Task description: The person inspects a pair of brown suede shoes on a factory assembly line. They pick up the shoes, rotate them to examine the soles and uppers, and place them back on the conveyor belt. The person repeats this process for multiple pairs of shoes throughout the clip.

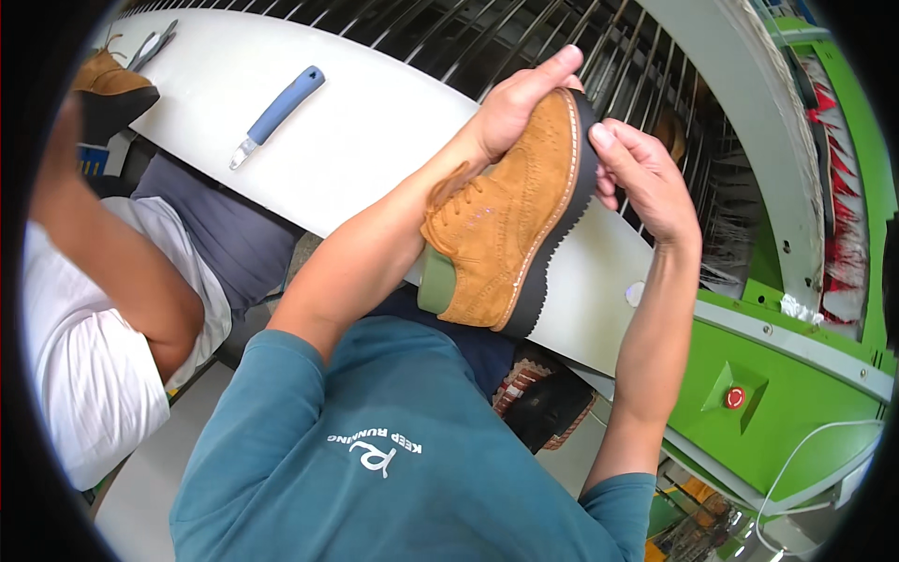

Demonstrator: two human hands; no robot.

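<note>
A tan suede lace-up shoe point(510, 211) is tilted on its side above the white table, toe pointing away from me. It has a thick black ridged sole point(552, 258), pale stitching along the welt, and a green last point(436, 281) showing at its opening. My left hand point(520, 108) holds the shoe by its toe end, thumb up and the other fingers mostly hidden behind it. At the sole's edge near the toe, my right hand point(646, 173) is closed with its thumb and curled fingers against the black rim. Anything small in that pinch cannot be made out.
A blue-handled knife point(281, 112) lies on the white table point(375, 103). To the left, a co-worker's arm point(122, 253) is beside another tan shoe point(112, 80). Metal rollers point(440, 33) run beyond the table. A green machine point(796, 365) with a red button stands right.
</note>
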